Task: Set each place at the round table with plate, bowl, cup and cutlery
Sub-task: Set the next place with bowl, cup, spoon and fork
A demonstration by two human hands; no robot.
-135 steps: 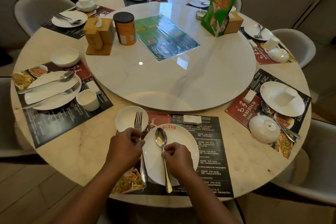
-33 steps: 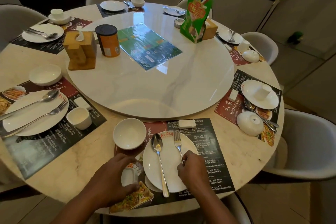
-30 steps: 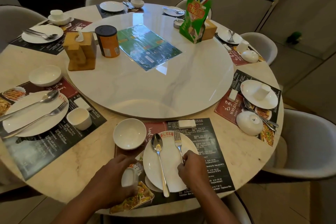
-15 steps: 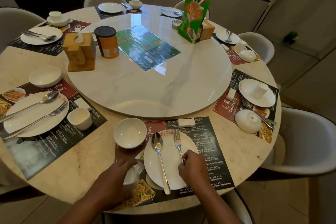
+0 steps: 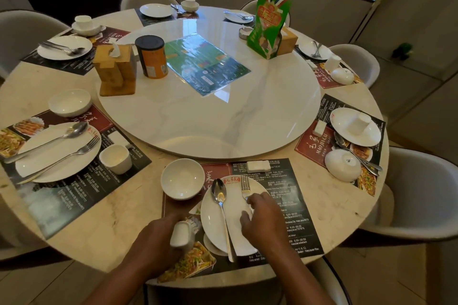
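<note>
— Two hands, both at the 6 o'clock place of the round table (image 5: 119, 208). What has the left one got?
— The left hand (image 5: 158, 238) is curled round a small white cup (image 5: 181, 233). It holds the cup tilted over the near left corner of the placemat (image 5: 292, 205), at about 8 o'clock from the plate (image 5: 215, 225).
— And the right?
— The right hand (image 5: 264, 218) lies over the plate's 3 o'clock side. Its fingers are closed on the handle of the fork (image 5: 245, 189), and the tines rest on the plate, pointing to 12 o'clock.
— Where is the spoon?
— The spoon (image 5: 221, 202) lies on the plate just beside the fork, on its 9 o'clock side. Its handle runs out past the near rim.
— The bowl?
— The bowl (image 5: 183, 178) stands upright at 10 o'clock from the plate, close to its rim. A white packet (image 5: 257, 166) lies on the placemat at 1 o'clock.
— Anything elsewhere?
— At the table's 3 o'clock an upturned cup (image 5: 359, 122) sits on its own plate. An overturned bowl (image 5: 343, 164) lies near it.
</note>
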